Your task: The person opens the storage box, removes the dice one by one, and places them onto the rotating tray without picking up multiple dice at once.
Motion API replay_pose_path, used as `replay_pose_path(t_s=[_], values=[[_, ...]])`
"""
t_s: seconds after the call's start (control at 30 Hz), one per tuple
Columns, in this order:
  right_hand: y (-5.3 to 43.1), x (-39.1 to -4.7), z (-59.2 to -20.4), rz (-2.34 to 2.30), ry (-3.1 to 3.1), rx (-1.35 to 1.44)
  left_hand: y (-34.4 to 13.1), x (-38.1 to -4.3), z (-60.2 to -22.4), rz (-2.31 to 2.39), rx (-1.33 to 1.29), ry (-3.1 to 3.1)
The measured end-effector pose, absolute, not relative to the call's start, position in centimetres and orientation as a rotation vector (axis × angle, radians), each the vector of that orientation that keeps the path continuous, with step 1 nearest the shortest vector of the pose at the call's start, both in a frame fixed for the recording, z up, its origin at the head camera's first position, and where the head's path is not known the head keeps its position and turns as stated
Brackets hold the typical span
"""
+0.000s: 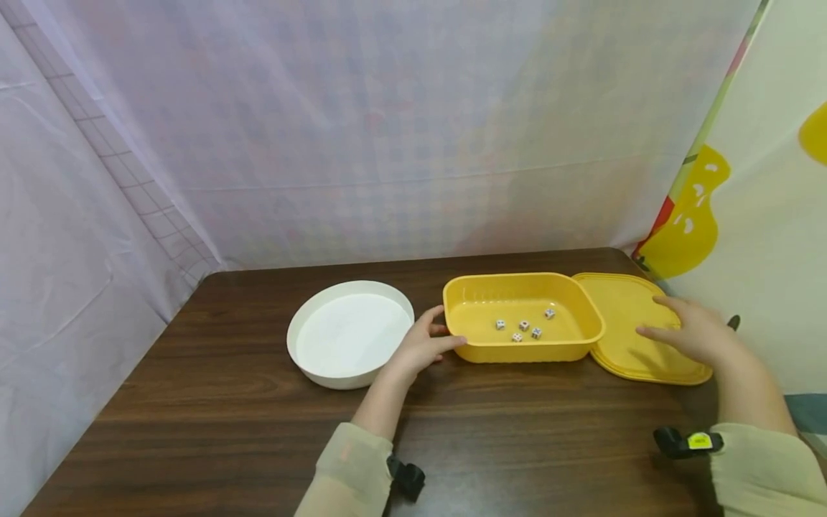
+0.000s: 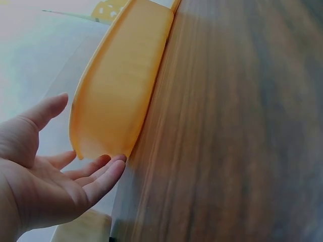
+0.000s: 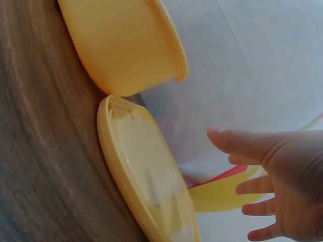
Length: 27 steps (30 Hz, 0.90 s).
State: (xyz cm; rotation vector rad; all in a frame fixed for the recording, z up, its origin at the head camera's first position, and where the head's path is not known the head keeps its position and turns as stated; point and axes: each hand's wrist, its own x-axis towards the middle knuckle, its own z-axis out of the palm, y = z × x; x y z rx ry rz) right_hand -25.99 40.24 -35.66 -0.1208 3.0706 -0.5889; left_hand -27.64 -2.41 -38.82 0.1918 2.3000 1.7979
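Several white dice (image 1: 524, 326) lie on the floor of a yellow rectangular container (image 1: 523, 352). At the container's left end is my left hand (image 1: 420, 346), thumb by the rim and fingers close to the end wall. In the left wrist view those fingers (image 2: 103, 181) are loosely extended and wrap around nothing; whether they touch the wall is hard to tell. A yellow lid (image 1: 623, 319) lies flat on the table, reaching the container's right end. Over the lid's right part hovers my right hand (image 1: 701, 334), its fingers spread and holding nothing, as the right wrist view confirms.
A round white shallow tray (image 1: 349, 334) stands left of the container, close to my left forearm. The dark wooden table (image 1: 213, 409) ends at a pale curtain (image 1: 388, 179) behind. Another printed curtain (image 1: 762, 251) hangs along the right side.
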Motion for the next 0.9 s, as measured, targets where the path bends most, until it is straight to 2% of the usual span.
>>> replay_pose_path(t_s=[0.9], values=[[36.3, -24.9, -32.5, -0.622, 3.240, -0.244, -3.7, -27.5, -37.0, 1.701, 0.291, 2.445]])
